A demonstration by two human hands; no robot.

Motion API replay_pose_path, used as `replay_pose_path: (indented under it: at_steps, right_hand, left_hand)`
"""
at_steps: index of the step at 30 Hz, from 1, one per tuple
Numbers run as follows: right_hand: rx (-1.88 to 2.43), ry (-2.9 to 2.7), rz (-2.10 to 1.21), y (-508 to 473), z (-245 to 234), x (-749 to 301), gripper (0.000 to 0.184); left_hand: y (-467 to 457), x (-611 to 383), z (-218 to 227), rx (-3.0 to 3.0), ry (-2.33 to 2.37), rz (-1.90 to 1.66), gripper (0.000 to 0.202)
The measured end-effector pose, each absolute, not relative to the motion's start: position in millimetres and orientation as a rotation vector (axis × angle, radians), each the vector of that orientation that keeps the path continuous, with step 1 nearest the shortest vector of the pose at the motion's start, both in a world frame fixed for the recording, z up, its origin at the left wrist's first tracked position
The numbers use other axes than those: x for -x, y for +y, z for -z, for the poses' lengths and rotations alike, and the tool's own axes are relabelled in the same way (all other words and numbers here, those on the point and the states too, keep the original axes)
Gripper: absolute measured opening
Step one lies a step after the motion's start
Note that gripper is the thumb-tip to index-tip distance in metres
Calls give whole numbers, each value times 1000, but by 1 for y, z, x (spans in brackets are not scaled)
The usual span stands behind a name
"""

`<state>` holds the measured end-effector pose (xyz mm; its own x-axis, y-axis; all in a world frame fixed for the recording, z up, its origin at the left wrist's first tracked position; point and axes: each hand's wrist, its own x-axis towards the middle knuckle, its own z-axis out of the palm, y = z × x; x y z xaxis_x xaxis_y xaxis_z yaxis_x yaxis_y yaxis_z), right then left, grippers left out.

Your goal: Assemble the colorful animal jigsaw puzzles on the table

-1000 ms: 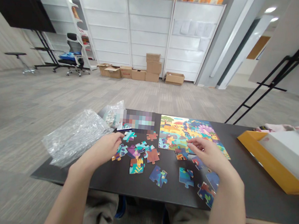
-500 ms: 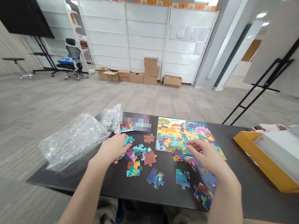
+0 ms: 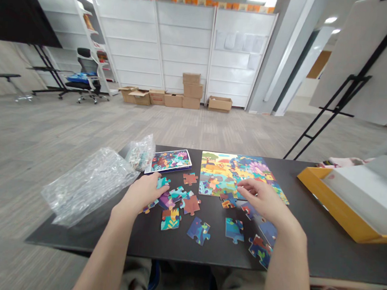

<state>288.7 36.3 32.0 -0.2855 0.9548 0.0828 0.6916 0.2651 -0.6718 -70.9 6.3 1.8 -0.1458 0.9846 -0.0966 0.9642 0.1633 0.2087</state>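
Note:
My left hand rests over the left side of a loose pile of jigsaw pieces, its thumb and forefinger apart. A teal piece shows between them; the hand does not grip it. Brown pieces, a purple piece and a yellow-leaf piece lie beside it. My right hand hovers at the front edge of a colourful animal puzzle picture, fingers loosely bent and apart, nothing seen in them. Below it are a blue piece and dark pieces, partly hidden by my forearm.
Crumpled clear plastic and a bag lie at the left of the black table. Beside the bag is a picture card. An open yellow-edged white box stands at the right. Cardboard boxes sit by the far shelves.
The view has shifted slightly to the right. Both hands keep nearly the same position over the pieces and the puzzle picture; no piece has visibly moved.

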Motion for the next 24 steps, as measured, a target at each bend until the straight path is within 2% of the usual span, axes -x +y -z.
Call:
replay_pose_path:
  at_steps: [3, 6, 16, 19, 24]
  right_hand:
    - [1486, -2057, -709, 35, -32, -289, 20]
    - [1466, -2087, -705, 32, -35, -281, 18]
    - [1176, -2342, -806, 19, -32, -207, 13]
    - [1136, -2344, -846, 24, -20, -202, 12]
    - [1121, -2304, -876, 30, -14, -205, 13]
  left_hand:
    - [7, 74, 0, -1883, 2234, -159, 54]
    - [7, 76, 0, -1898, 2250, -190, 52]
    - [-1, 70, -10, -1956, 2221, -463, 28]
    - [-1, 69, -14, -1924, 2136, -651, 26]
    - [-4, 48, -26, -1726, 1843, -1177, 33]
